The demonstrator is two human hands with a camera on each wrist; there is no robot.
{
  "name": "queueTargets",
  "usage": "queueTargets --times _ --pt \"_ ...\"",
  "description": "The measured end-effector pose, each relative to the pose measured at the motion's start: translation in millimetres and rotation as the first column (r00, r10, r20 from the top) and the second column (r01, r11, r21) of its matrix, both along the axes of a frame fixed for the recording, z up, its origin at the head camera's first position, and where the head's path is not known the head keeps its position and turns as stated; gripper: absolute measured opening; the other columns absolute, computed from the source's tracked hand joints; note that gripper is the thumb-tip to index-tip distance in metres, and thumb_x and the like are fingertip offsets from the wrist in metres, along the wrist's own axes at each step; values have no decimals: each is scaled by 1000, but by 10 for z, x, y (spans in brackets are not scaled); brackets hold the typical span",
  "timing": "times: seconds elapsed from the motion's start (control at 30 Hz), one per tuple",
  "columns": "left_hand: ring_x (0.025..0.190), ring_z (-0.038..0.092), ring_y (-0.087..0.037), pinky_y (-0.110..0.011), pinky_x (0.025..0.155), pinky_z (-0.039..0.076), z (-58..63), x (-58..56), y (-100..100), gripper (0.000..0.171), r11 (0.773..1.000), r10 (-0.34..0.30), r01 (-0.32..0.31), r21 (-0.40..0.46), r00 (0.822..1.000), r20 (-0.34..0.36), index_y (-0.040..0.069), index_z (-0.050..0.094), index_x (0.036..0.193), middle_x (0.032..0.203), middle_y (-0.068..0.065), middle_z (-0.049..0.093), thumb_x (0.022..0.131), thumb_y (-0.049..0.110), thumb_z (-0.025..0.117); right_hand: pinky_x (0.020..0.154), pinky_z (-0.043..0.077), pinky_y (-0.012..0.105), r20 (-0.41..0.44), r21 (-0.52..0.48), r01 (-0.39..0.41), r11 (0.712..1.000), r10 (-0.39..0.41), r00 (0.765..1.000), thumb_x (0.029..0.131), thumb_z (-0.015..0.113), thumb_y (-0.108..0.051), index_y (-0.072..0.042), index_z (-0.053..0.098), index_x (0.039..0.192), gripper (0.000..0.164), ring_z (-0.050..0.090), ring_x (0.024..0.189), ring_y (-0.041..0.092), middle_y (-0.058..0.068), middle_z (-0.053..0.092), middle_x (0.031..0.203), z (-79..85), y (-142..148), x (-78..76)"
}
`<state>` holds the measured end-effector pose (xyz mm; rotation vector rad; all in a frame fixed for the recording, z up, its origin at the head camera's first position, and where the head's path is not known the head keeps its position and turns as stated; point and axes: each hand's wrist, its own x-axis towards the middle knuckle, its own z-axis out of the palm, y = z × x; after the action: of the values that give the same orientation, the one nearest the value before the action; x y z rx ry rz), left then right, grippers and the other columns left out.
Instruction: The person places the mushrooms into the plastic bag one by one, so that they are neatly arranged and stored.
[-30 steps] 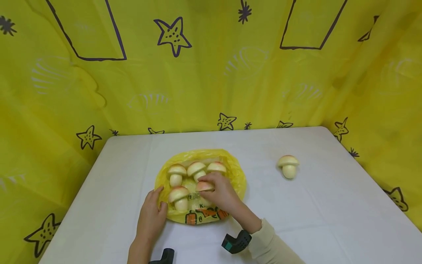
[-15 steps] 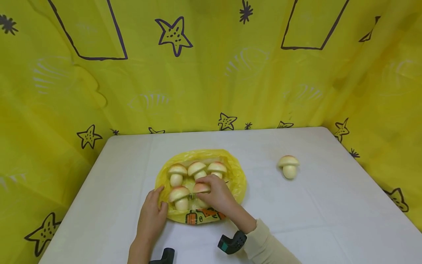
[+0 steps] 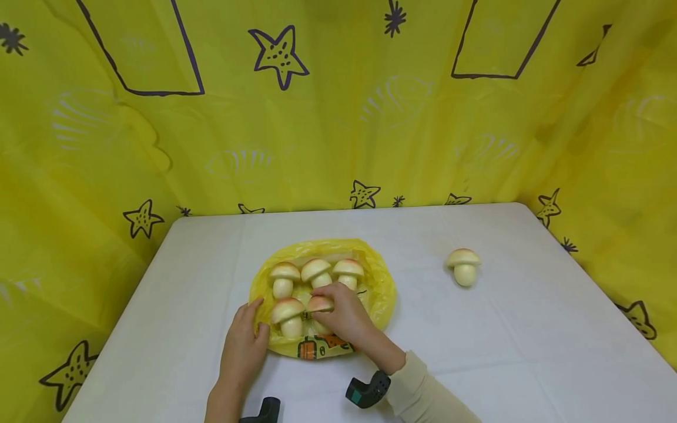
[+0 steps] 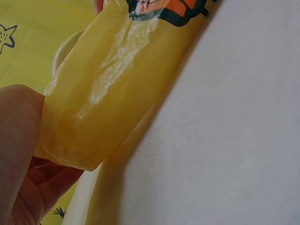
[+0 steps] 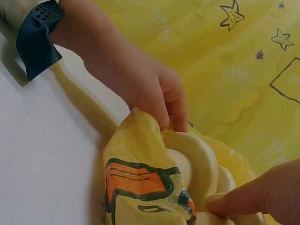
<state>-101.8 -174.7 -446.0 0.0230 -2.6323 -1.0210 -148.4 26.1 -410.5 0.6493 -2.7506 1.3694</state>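
A yellow plastic bag (image 3: 379,276) with printed pictures lies spread in a round shape, its rim standing up. Inside it are several cream toy-like mushrooms (image 3: 284,271) with reddish-tinged caps. My right hand (image 3: 346,314) reaches in over the near right side and pinches a mushroom (image 3: 319,304) by its cap, beside the front left mushroom (image 3: 288,311). The stem of the held one is partly hidden by the fingers. On the left side my left hand (image 3: 244,341) holds the bag's edge, with the plastic between thumb and fingers in the left wrist view.
A single mushroom (image 3: 463,267) stands outside the bag, to the right on the white table (image 3: 502,352). Yellow patterned cloth (image 3: 328,129) hangs behind the table and at both sides. Dark camera mounts (image 3: 367,389) sit at the wrists.
My right hand has shifted left with the mushroom, bringing it closer to the front left mushroom. The left hand stays at the bag's edge.
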Motion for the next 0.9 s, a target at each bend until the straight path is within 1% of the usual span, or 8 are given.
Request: queueTargets --times 0.5,0.67,0.9 --pt "115 46 -35 -49 95 36 5 -4 -1 42 1000 -6 6 3 1000 0 -5 50 125 121 -20 49 83 0 50 80 47 35 -35 -10 24 1000 -25 999 76 73 -9 -3 66 106 31 54 96 21 6 58 103 -55 -49 28" --pt "115 46 -35 -50 94 36 7 -1 0 42 1000 -7 7 6 1000 -4 -5 50 125 122 -21 49 83 0 50 79 47 35 -45 -15 29 999 -29 999 76 73 -9 -2 65 107 32 54 95 22 7 58 102 -54 -57 46" --pt "115 46 -35 -49 94 37 4 -3 3 43 1000 -5 5 7 1000 -8 -4 50 125 120 -20 50 82 0 50 82 47 37 -56 19 28 999 -27 998 77 74 -13 -1 62 114 41 54 100 24 10 59 108 -39 -38 55"
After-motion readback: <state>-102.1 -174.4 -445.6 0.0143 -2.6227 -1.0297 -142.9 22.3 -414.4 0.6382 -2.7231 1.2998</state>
